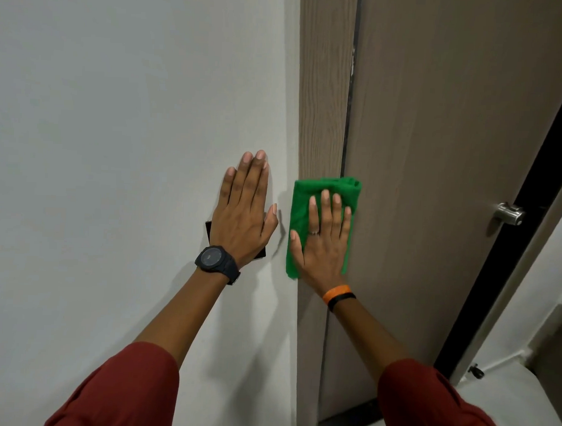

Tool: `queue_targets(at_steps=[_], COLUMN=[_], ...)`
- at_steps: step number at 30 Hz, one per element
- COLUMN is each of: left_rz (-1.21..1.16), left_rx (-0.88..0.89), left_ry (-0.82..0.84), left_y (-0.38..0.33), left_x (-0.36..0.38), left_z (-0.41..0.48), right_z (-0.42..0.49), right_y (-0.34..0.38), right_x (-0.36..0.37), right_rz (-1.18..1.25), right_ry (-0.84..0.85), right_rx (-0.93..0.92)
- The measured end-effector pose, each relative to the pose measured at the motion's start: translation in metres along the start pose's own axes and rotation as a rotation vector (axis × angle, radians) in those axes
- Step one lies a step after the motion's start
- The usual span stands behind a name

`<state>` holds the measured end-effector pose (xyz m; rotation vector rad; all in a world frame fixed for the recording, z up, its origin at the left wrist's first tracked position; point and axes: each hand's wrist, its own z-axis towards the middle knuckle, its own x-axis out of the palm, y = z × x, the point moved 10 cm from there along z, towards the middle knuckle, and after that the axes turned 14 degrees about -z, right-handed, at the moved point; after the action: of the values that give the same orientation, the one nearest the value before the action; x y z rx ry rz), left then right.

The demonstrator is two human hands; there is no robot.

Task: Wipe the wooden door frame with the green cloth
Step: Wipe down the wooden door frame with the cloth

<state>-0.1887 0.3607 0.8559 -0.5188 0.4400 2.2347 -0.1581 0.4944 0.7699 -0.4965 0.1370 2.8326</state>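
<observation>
My right hand (pixel 325 243) is flat and spread, palm pressing the green cloth (pixel 309 198) against the wooden door frame (pixel 322 96). Not gripping it, just pinning it with open fingers. The cloth is folded into a pad, spans the frame's full width, its left edge overhanging onto the white wall (pixel 117 111), its top right corner reaching the dark gap (pixel 348 119) between frame and door (pixel 435 122).

My left hand (pixel 244 208) is open too, flat on the wall just beside the frame, holding nothing, bracing me. A small dark square thing (pixel 262 253) sits under the heel of that palm; can't tell what it is. Black watch (pixel 216 261) on the left wrist, orange and black bands (pixel 337 294) on the right.

Step in hand, as I judge it: wiping the frame about mid-height. Lots of frame shows above the cloth and some below, so probably plenty left.

To do it well: keep the palm flat so pressure spreads over the whole pad, run long strokes along the grain, up and down, keep the pad centred so both frame edges get covered. Work the cloth's right edge into the gap, where there looks to be flaky grime higher up. Risk: open palm only, the cloth could slip or bunch under a fast stroke, so press firmly. The door handle (pixel 509 214) is well apart on the right, no obstruction.
</observation>
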Motion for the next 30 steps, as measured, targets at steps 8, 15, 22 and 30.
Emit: queue_targets(at_steps=[8,15,22,30], left_rz=[-0.151,-0.199,-0.239,-0.213], left_rx=[-0.020,-0.033,-0.182,-0.475], left_ry=[0.008,0.089,0.343,0.673], left_y=[-0.005,-0.011,-0.017,0.009], left_x=[0.002,0.000,0.024,0.018], left_z=[-0.015,-0.078,-0.182,-0.382], right_z=[-0.016,-0.105,-0.174,-0.306], right_y=[-0.002,-0.009,-0.017,0.066], right_x=[0.009,0.004,0.021,0.015], right_rz=[-0.021,0.131,0.237,0.535], right_ry=[0.021,0.039,0.601,0.906], right_rx=[0.066,0.138,0.236,0.441])
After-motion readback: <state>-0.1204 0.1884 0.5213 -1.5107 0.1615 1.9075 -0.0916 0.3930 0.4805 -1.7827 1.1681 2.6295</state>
